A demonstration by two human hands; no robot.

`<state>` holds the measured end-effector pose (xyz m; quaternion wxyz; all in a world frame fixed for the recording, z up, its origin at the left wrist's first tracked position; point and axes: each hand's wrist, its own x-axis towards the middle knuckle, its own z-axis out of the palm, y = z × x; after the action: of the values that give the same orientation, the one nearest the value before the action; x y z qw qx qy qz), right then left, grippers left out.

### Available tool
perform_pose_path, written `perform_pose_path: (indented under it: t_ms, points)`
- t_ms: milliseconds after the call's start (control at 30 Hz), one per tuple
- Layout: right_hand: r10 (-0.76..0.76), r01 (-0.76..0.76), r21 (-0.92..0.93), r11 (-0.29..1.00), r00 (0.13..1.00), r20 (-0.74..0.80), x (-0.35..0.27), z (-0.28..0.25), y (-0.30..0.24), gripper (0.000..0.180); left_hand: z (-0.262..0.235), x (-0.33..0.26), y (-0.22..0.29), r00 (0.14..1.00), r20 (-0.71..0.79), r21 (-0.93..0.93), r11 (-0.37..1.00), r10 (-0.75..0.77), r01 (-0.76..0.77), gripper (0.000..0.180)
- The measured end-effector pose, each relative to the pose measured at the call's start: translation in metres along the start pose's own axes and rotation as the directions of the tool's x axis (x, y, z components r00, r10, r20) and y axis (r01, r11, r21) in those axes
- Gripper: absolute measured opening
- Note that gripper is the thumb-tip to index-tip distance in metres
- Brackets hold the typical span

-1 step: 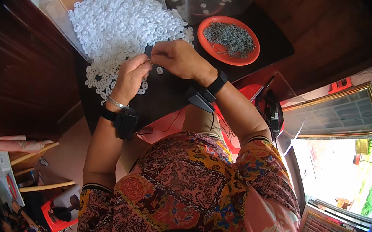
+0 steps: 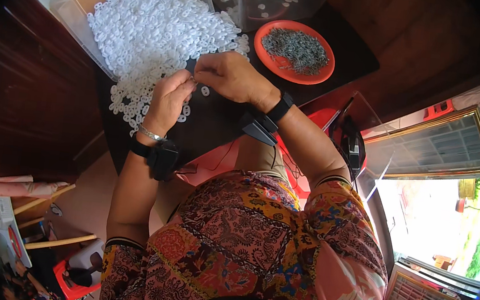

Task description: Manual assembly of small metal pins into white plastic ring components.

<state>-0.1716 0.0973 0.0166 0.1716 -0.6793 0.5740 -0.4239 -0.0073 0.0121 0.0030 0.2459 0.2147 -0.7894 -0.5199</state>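
A person's left hand (image 2: 169,99) and right hand (image 2: 232,77) meet fingertip to fingertip, pinching a small part too tiny to identify, over the dark table (image 2: 219,124), beside a heap of white plastic rings (image 2: 153,27). Far right, an orange round plate (image 2: 295,52) holds grey metal pieces.

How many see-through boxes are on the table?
2. One clear box lies at the left behind the heap of white rings; another clear box stands behind the orange plate.
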Motion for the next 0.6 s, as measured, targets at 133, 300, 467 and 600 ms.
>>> perform_pose_path:
  t_ms: [133, 300, 467, 600]
  points:
    - [-0.006, 0.007, -0.046, 0.999, 1.000, 0.014, -0.002, -0.002, -0.005, 0.015, 0.004, -0.003, 0.002, 1.000, -0.010, 0.023, 1.000, 0.011, -0.011, 0.022]
    - [-0.012, 0.011, -0.019, 1.000, 1.000, -0.018, -0.001, 0.000, -0.005, 0.015, 0.005, -0.002, -0.005, 1.000, 0.001, -0.132, 0.991, -0.018, 0.018, 0.021]
    - [-0.014, 0.019, -0.074, 0.997, 0.997, 0.070, 0.010, -0.003, -0.004, 0.017, -0.001, 0.001, -0.001, 0.999, -0.027, -0.128, 0.991, -0.044, 0.041, 0.022]
    - [0.010, -0.020, -0.086, 0.996, 0.994, -0.106, 0.015, -0.014, 0.011, 0.017, -0.014, 0.007, -0.005, 0.985, -0.162, -0.164, 0.986, -0.066, 0.039, 0.022]
